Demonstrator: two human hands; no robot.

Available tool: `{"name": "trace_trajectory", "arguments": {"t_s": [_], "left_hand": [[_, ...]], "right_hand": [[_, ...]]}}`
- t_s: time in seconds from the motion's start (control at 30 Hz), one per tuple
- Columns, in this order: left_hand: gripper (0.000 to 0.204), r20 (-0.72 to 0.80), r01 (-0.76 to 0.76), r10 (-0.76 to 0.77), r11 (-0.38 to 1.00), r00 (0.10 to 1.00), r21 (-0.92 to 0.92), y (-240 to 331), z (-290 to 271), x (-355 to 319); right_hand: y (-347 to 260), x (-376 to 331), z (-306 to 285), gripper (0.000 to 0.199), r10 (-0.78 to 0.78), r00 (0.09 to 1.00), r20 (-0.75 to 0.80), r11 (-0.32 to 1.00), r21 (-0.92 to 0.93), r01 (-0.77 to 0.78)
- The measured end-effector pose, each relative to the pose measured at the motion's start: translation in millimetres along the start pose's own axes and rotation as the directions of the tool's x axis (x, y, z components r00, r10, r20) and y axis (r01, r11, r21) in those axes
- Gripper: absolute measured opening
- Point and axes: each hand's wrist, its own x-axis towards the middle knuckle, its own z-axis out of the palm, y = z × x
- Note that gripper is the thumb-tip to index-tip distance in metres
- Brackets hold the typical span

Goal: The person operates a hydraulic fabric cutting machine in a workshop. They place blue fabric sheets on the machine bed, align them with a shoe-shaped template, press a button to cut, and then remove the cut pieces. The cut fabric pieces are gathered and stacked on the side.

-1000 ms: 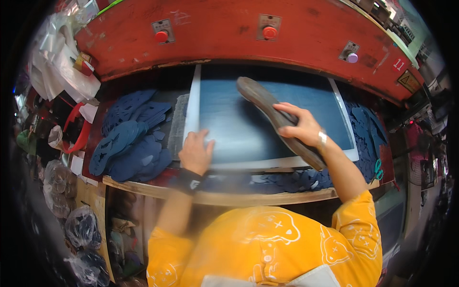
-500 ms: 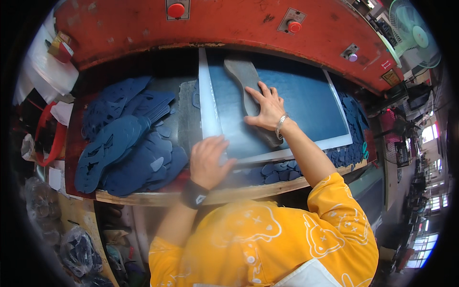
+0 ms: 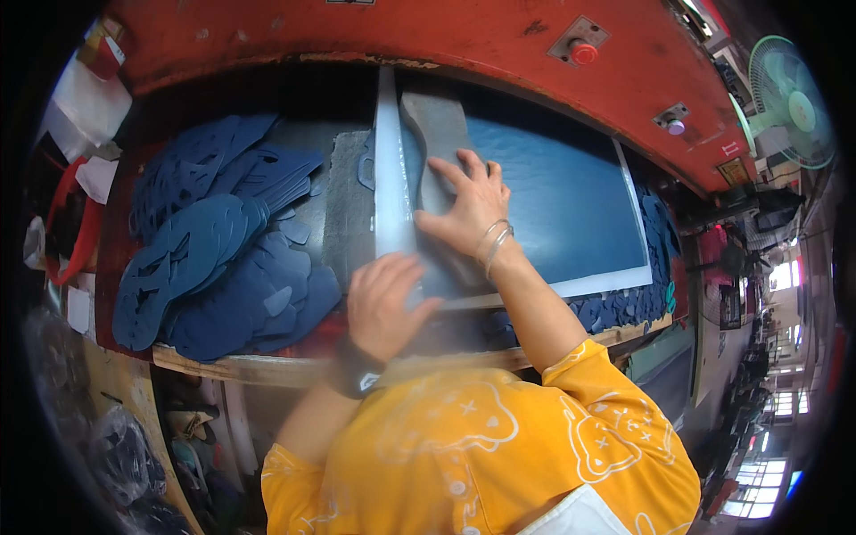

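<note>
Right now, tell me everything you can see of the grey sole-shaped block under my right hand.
The grey sole-shaped block looks long and dull, with curved sides; its material is unclear. It lies lengthwise away from you on the left part of the blue sheet. Your spread right hand touches and partly hides it.

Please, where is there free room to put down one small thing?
The widest bare patch is the blue sheet right of the right hand, between the red machine front and the white border. Crowded: the left side, with piled blue cutouts, and beyond that border, with scraps.
</note>
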Motion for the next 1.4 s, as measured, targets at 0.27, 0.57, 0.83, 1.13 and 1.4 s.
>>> {"name": "trace_trajectory", "arguments": {"t_s": [0.27,0.57,0.83,1.13,1.4], "left_hand": [[0.041,0.017,0.001,-0.001,1.0,1.0,0.012,-2,-2,11],[0.018,0.059,0.062,-0.042,0.914,0.997,-0.401,13,12,34],[0.006,0.055,-0.193,0.212,0.951,0.976,-0.243,-9,71,78],[0.012,-0.005,-0.115,0.115,0.992,0.993,-0.05,-36,92,146],[0.017,-0.039,-0.049,0.052,0.997,0.998,0.063,-45,109,181]], "right_hand": [[-4,3,3,0.073,0.014,1.0,-0.011,1.0,-0.012,-0.014],[146,43,-29,0.058,0.028,0.928,-0.372,0.965,0.251,0.071],[333,116,-95,0.061,0.44,0.206,-0.874,0.898,0.423,-0.124],[399,184,-169,0.073,0.403,0.125,-0.906,0.911,0.384,-0.151],[302,67,-61,0.045,0.346,0.694,-0.631,0.837,0.542,0.075]]}}
